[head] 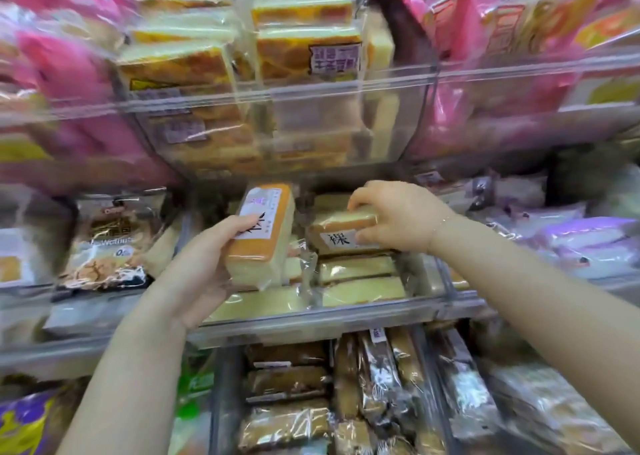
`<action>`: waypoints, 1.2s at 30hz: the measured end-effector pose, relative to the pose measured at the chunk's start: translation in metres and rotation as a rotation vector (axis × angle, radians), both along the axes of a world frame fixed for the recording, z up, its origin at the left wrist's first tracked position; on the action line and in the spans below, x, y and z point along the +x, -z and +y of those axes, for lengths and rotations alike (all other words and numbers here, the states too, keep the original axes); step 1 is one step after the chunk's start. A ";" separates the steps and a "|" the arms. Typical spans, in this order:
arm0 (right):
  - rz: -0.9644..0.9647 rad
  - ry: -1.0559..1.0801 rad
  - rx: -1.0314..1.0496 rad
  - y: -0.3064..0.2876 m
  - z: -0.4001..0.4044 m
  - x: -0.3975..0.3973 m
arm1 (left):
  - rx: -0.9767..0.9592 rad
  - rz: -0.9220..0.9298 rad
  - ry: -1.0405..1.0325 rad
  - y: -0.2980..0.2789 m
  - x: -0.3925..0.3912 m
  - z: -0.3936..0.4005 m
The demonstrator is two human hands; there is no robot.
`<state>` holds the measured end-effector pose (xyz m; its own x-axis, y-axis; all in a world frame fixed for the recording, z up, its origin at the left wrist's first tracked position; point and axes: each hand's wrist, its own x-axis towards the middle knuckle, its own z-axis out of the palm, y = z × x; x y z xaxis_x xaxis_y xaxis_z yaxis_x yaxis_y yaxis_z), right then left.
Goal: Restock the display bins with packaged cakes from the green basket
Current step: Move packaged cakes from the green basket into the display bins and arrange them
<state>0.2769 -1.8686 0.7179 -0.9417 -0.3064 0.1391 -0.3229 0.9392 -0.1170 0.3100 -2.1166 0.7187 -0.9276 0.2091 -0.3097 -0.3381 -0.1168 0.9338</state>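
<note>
Fingers (360,238) around cake pack (341,227).

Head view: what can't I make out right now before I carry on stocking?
- Green basket: only a blurred green patch shows at lower left, behind the left forearm; contents unseen.
- Left hand grip: its fingers hide part of the cake pack label.
- Right hand: covers the far end of its cake pack.
- Pink packs on the upper shelf: print motion-blurred.
</note>
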 end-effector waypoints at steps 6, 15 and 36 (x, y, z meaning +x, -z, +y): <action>0.178 0.065 0.534 0.031 -0.012 -0.021 | -0.031 0.014 0.057 0.007 -0.015 -0.005; -0.256 0.204 -0.158 0.004 -0.012 -0.034 | -0.355 0.228 0.355 -0.005 -0.032 0.010; -0.187 0.034 0.174 -0.005 0.002 0.046 | -1.131 0.945 0.717 0.014 -0.065 0.051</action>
<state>0.3225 -1.8669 0.7233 -0.9564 -0.2780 -0.0900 -0.2784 0.9604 -0.0077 0.2453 -2.0652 0.7047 -0.6843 0.7291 -0.0078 0.6878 0.6490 0.3251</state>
